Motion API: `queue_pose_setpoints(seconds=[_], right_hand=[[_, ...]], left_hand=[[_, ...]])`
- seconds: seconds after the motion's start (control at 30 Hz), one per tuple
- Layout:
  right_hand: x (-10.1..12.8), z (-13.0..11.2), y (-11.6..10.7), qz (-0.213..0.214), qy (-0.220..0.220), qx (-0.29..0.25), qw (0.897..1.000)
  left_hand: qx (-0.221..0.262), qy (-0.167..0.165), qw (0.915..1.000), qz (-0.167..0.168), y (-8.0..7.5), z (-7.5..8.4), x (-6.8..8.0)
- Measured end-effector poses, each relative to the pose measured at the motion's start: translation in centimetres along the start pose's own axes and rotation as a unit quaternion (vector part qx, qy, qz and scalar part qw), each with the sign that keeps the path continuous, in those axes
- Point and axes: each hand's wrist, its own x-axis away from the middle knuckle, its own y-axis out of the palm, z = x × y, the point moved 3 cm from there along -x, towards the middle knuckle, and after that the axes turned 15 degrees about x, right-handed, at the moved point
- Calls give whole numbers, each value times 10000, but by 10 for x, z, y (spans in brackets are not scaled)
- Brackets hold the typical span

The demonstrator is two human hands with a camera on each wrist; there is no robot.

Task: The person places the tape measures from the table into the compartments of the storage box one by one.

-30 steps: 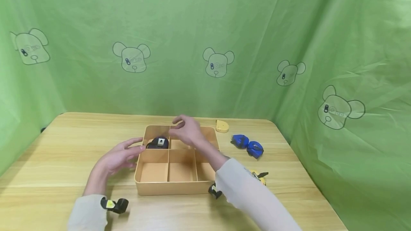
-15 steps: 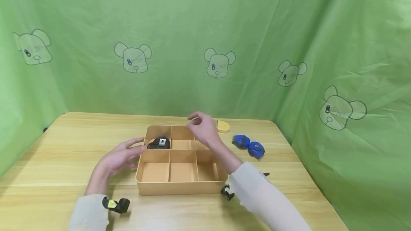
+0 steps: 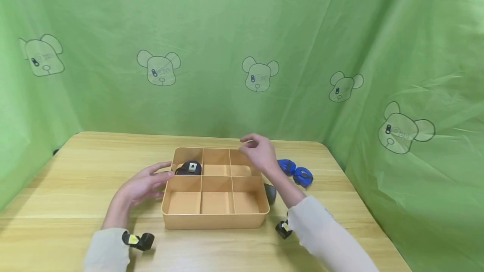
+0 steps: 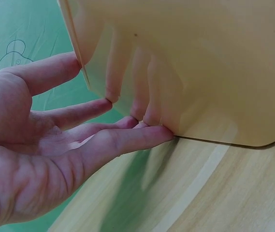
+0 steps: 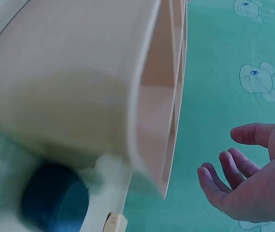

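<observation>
A tan divided box (image 3: 215, 221) stands on the table, with a black tape measure (image 3: 190, 168) in its back left compartment. Against the box's left wall rest the fingertips of my left hand (image 3: 145, 181); the left wrist view shows its fingers (image 4: 142, 137) extended along that wall. My right hand (image 3: 261, 152) hovers at the back right corner, fingers loosely bent and holding nothing. In the right wrist view this hand (image 5: 253, 179) is apart from the box. Two blue tape measures (image 3: 286, 167) (image 3: 303, 177) lie just right of it.
A dark rounded object (image 3: 270, 194) sits by the box's right wall, blurred in the right wrist view. A small pale yellow item (image 5: 115, 223) shows at that view's bottom edge. Green curtains (image 3: 211, 108) enclose the wooden table (image 3: 113, 150) at back and sides.
My right hand has moved right, from above the back middle compartment to the back right corner, covering the yellow item in the head view. My left hand stays on the box.
</observation>
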Motion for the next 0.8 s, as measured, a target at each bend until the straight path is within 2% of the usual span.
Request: queue_pose_setpoints(seconds=[0.3, 0.6, 0.8], right_hand=[[3, 26, -13, 30, 194, -1, 9998], [9, 44, -17, 9, 276, 49, 9996], [14, 56, -22, -116, 400, 203, 9989]], left_hand=[[71, -14, 10000, -2, 0, 0, -1], [120, -24, 9999, 8, 0, -1, -1], [135, -14, 9999, 21, 0, -1, -1]])
